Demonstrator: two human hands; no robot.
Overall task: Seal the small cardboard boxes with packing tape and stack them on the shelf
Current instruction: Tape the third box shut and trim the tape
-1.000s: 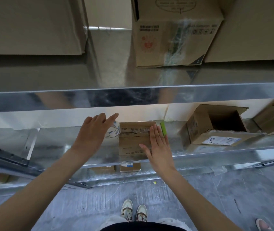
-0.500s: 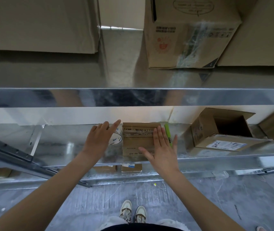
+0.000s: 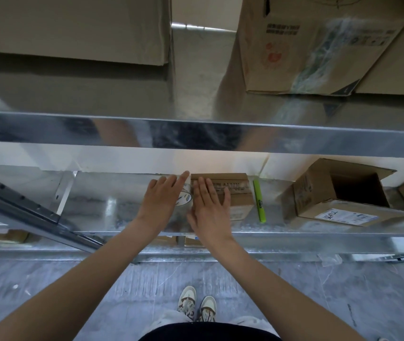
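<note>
A small cardboard box (image 3: 235,190) with tape across its top sits on the middle metal shelf (image 3: 112,205). My left hand (image 3: 163,201) lies over a roll of clear packing tape (image 3: 185,196) and holds it against the box's left side; the thumb is hidden. Pressing flat on the left part of the box top is my right hand (image 3: 208,209), fingers straight. The hands almost touch.
A green marker-like tool (image 3: 259,201) lies just right of the box. An open, empty carton (image 3: 319,195) with a label lies further right. Large cartons (image 3: 306,45) stand on the upper shelf. A slanted metal brace (image 3: 23,207) crosses at left. Small boxes (image 3: 191,241) show on the lower shelf.
My right hand has slid left across the box top, uncovering the green tool. The left hand with the tape roll stays at the box's left side.
</note>
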